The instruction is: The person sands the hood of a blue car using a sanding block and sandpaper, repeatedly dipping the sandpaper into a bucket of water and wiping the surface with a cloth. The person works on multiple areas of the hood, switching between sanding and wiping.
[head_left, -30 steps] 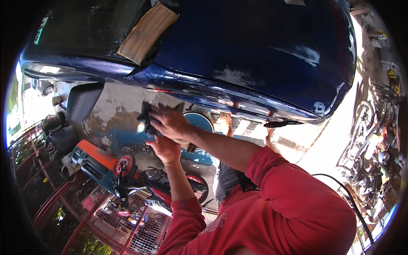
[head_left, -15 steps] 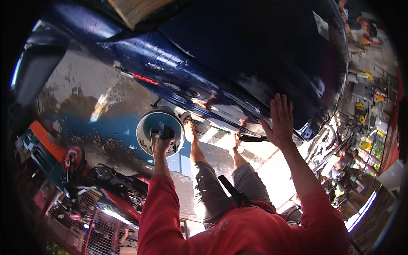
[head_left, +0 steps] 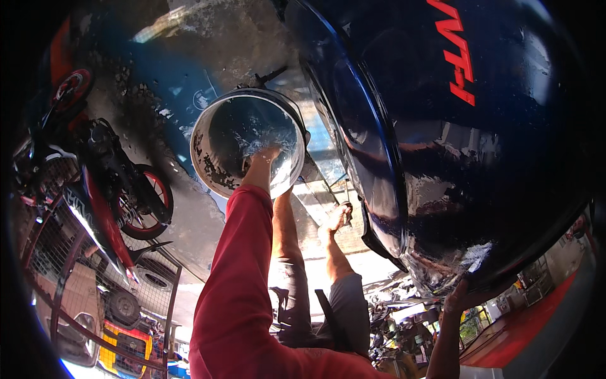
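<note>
We count one bucket (head_left: 247, 140), pale, holding water, on wet concrete floor (head_left: 189, 215) beside one dark blue car (head_left: 454, 158). Our left hand (head_left: 264, 158) plunged inside bucket, grip hidden, cannot tell. Our right hand (head_left: 456, 297) pressed flat, fingers spread, against car's lower edge. One red-black motorcycle (head_left: 107, 183) parked left; metal fence (head_left: 69, 278) behind.
</note>
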